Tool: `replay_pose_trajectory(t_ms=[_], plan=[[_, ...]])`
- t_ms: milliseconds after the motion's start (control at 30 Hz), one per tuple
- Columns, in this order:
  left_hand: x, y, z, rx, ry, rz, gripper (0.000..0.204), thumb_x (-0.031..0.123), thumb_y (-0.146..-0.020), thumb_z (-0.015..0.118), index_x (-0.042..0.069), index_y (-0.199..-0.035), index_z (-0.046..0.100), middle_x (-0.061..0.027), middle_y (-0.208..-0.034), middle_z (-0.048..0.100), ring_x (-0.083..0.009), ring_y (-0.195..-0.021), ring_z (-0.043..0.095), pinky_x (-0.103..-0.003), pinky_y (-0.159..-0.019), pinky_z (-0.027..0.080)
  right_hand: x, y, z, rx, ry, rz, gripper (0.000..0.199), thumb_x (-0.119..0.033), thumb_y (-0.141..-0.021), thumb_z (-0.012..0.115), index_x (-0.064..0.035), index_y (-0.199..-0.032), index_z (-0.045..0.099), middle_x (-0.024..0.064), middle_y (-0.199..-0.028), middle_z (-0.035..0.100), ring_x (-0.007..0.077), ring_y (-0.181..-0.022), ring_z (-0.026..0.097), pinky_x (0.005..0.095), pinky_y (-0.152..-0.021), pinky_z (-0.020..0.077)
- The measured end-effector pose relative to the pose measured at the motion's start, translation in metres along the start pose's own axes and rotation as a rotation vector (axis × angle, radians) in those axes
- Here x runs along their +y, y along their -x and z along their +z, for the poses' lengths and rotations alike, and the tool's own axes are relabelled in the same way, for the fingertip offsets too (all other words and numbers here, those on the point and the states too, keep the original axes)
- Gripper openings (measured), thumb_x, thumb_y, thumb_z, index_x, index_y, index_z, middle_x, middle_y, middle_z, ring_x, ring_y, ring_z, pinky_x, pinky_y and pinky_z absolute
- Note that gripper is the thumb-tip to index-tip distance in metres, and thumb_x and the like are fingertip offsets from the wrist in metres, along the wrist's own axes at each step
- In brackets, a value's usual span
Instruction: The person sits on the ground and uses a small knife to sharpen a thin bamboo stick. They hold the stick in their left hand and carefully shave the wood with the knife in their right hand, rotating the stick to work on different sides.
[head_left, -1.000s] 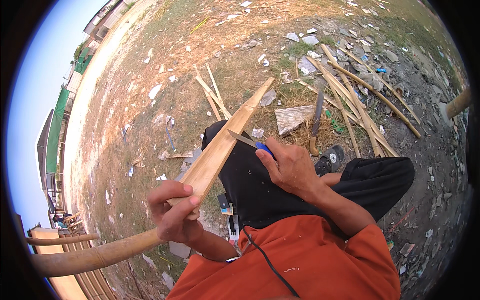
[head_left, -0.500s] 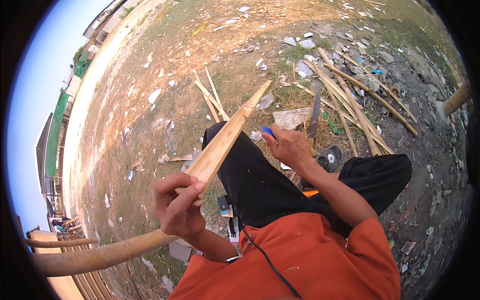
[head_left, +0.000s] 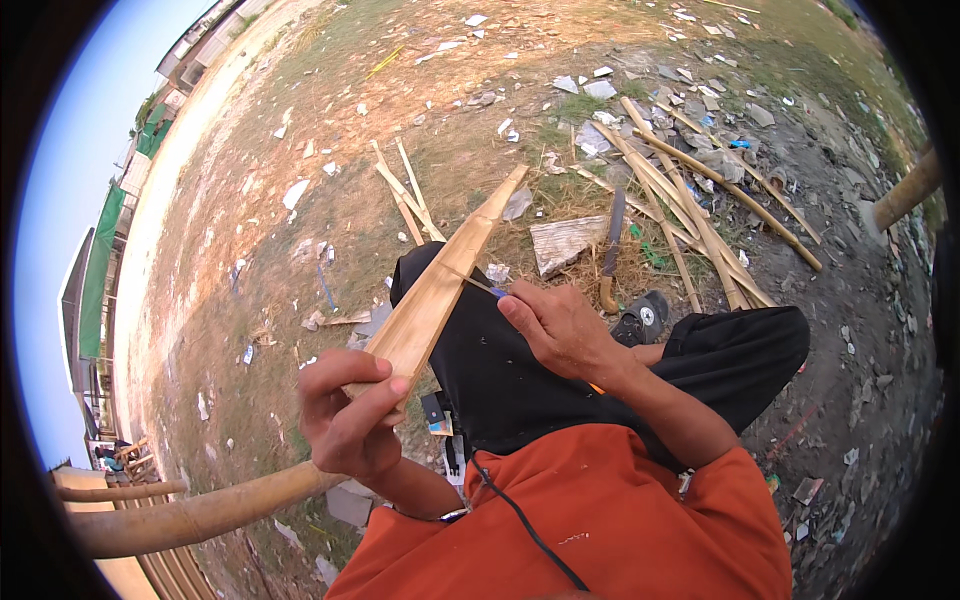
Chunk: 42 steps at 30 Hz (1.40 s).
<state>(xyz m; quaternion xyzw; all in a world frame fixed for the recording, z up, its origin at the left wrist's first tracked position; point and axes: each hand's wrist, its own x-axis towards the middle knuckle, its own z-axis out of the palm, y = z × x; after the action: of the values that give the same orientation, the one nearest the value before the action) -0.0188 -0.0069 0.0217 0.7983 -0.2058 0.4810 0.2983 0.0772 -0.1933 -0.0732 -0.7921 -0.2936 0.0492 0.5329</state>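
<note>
A flat, pale bamboo strip (head_left: 425,310) slants across my left thigh and tapers toward its far end. Closed round its broad near end, my left hand (head_left: 345,412) pinches it between thumb and fingers. My right hand (head_left: 565,332) grips a small knife (head_left: 497,292) with a blue handle, most of it hidden in the fist. The knife's thin blade lies against the strip's right side, past its middle. On the ground beyond my right hand rests a machete (head_left: 613,240) with a dark blade and a wooden handle.
Long bamboo pieces (head_left: 690,210) lie in a pile at the right, and thinner strips (head_left: 410,195) lie beyond my knee. A weathered board (head_left: 565,245) sits by the machete. Bamboo poles stand out at the left (head_left: 210,515) and right (head_left: 905,190). Stone shards litter the ground.
My right hand with the knife has moved left and slightly nearer, its blade now farther down the strip. The whole view has shifted a little; my left hand keeps its hold.
</note>
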Motion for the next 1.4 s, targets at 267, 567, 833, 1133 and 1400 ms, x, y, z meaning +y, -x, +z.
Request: replay_pose_trajectory(t_ms=[267, 567, 833, 1133, 1400], plan=[[0.0, 0.003, -0.004, 0.106, -0.08, -0.001, 0.018, 0.023, -0.078, 0.07, 0.009, -0.089, 0.069, -0.0091, -0.081, 0.056, -0.0168, -0.063, 0.055, -0.027, -0.052, 0.041, 0.122, -0.014, 0.011, 0.123, 0.706, 0.362, 0.045, -0.042, -0.099, 0.043, -0.0047, -0.081, 0.06, 0.0213, -0.064, 0.063, 0.0367, -0.065, 0.066, 0.0477, -0.058, 0.0511], [-0.004, 0.0, -0.016, 0.065, -0.035, 0.027, 0.018, 0.025, -0.09, 0.064, 0.008, -0.097, 0.064, -0.0081, -0.081, 0.051, -0.0158, -0.065, 0.045, -0.03, -0.057, 0.036, 0.056, -0.007, -0.026, 0.173, 0.013, 0.319, 0.048, -0.042, -0.099, 0.044, 0.0019, -0.087, 0.059, 0.0249, -0.07, 0.059, 0.0444, -0.069, 0.059, 0.0487, -0.063, 0.0436], [0.007, -0.018, -0.012, 0.484, -0.041, -0.609, 0.029, 0.017, -0.092, 0.061, -0.007, -0.108, 0.062, -0.0098, -0.081, 0.061, -0.0067, -0.042, 0.045, -0.019, -0.037, 0.037, -0.016, -0.001, 0.007, -0.039, -0.148, 0.019, 0.04, -0.038, -0.1, 0.047, -0.0005, -0.088, 0.056, 0.0194, -0.063, 0.057, 0.0404, -0.061, 0.058, 0.0445, -0.056, 0.0423], [0.019, -0.014, -0.012, 0.252, -0.027, -0.572, 0.031, 0.02, -0.096, 0.055, -0.009, -0.104, 0.063, -0.0138, -0.098, 0.058, -0.0084, -0.043, 0.048, -0.02, -0.039, 0.04, 0.0, -0.029, 0.088, 0.219, -0.563, 0.142, 0.045, -0.046, -0.099, 0.05, -0.0017, -0.09, 0.055, 0.006, -0.064, 0.061, 0.0134, -0.058, 0.055, 0.0317, -0.057, 0.0424], [0.031, -0.012, -0.006, 0.216, -0.021, -0.45, 0.036, 0.026, -0.09, 0.068, -0.008, -0.101, 0.066, -0.0116, -0.087, 0.059, -0.012, -0.051, 0.056, -0.021, -0.044, 0.045, -0.011, -0.076, 0.089, 0.271, -0.752, 0.151, 0.04, -0.04, -0.096, 0.059, -0.0004, -0.092, 0.062, 0.0021, -0.077, 0.061, 0.0086, -0.072, 0.051, 0.0288, -0.065, 0.0427]])
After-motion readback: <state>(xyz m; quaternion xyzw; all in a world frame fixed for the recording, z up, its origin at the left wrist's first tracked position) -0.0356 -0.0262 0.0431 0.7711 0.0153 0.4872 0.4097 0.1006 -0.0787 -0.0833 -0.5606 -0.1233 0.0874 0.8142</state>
